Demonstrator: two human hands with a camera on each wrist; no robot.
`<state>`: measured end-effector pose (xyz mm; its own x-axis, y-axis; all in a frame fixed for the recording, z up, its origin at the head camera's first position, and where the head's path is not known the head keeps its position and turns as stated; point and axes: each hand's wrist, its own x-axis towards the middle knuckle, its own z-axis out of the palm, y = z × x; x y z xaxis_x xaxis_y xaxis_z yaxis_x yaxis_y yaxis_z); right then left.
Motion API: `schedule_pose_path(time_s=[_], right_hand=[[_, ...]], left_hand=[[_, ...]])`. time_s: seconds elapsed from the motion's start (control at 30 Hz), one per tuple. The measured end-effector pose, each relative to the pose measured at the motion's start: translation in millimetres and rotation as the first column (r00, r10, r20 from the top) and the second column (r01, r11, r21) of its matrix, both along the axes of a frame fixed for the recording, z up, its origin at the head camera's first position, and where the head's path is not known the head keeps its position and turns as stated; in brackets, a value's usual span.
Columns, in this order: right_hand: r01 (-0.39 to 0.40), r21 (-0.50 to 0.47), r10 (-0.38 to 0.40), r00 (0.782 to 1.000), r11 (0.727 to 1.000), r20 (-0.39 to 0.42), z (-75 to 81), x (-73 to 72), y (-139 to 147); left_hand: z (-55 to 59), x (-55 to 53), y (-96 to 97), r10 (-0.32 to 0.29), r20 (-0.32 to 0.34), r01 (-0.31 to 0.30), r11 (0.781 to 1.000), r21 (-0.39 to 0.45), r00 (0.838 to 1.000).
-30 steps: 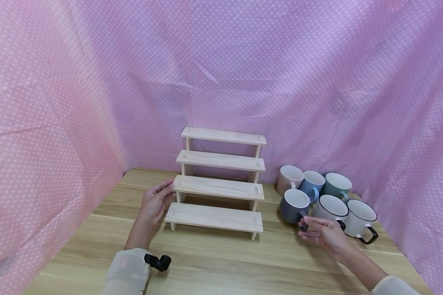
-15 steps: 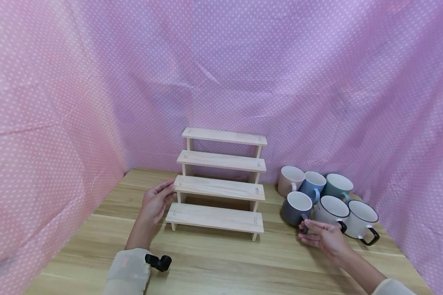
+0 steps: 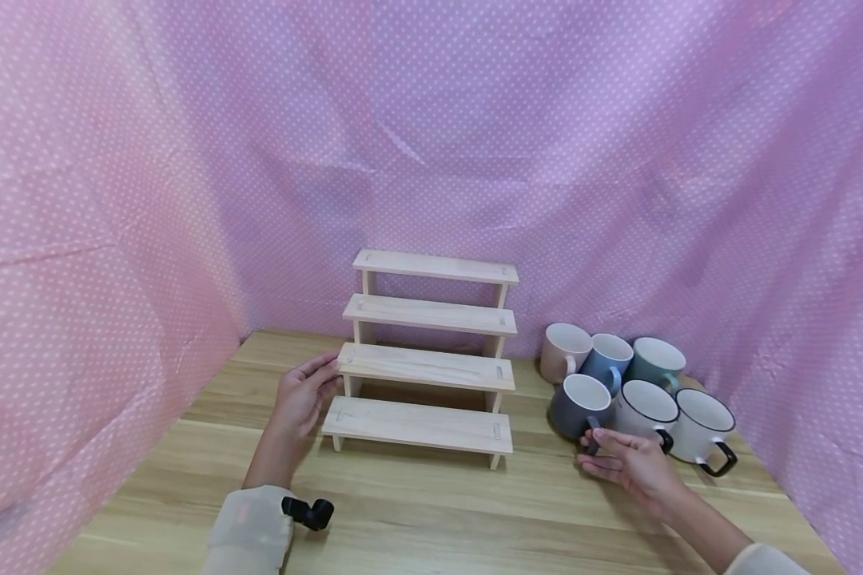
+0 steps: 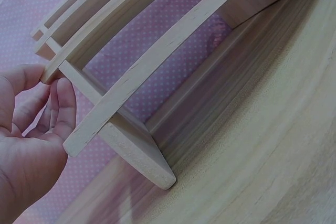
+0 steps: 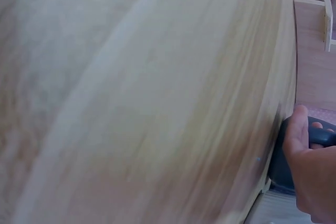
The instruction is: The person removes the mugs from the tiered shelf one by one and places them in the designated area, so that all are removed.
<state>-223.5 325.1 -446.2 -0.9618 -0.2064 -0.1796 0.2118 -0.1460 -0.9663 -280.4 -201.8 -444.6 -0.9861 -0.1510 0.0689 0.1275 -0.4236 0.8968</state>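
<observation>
A pale wooden four-step display stand [image 3: 417,423] stands on the wooden table. My left hand [image 3: 302,402] pinches the left end of its second step from the bottom; in the left wrist view, the thumb of that hand [image 4: 31,145] is above the board and fingers are below it. Over on the right, a dark grey mug [image 3: 570,417] with a white inside stands upright at the front of a group of mugs. My right hand [image 3: 640,471] pinches its handle, and the right wrist view catches this grip on the dark mug [image 5: 282,169] only at its edge.
Behind the grey mug are a pink mug [image 3: 557,363], a blue mug [image 3: 600,367] and a green mug [image 3: 643,369]. Two white mugs with black rims, one nearer [image 3: 629,419] and one farther right [image 3: 690,439], stand close beside it. A dotted pink-purple cloth [image 3: 431,160] hangs behind.
The grey mug has shifted slightly to the right and nearer to me, with my right hand on its handle. My left hand and the stand stay as they were.
</observation>
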Motion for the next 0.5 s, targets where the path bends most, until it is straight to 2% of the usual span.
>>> schedule_pose_path(time_s=[0.2,0.5], right_hand=[[0.007,0.053,-0.008,1.000,0.999,0.012,0.9,0.5,0.6],[-0.002,0.071,0.000,1.000,0.997,0.022,1.7,1.7,2.1]], left_hand=[[-0.5,0.2,-1.2,-0.007,-0.010,0.007,1.000,-0.013,1.000],[0.7,1.9,-0.9,-0.008,0.000,0.008,0.999,-0.041,1.000]])
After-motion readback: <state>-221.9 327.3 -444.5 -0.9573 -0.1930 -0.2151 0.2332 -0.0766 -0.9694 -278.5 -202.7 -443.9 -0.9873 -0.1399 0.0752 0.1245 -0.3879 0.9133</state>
